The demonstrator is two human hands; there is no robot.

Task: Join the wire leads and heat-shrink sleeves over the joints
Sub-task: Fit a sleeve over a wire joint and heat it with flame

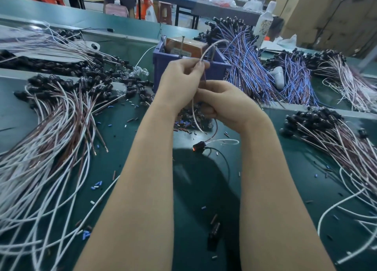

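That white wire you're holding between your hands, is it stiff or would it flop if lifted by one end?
Probably springy rather than limp: above the left hand the white wire holds a smooth arch in the air. Likely light, since a fingertip pinch carries it. Its tail below the right hand curves gently, so it should bend easily.

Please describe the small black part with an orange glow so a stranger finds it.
Find the blue crate at the middle of the green table. Just below the left hand and right hand lies the black part; only it glows orange.
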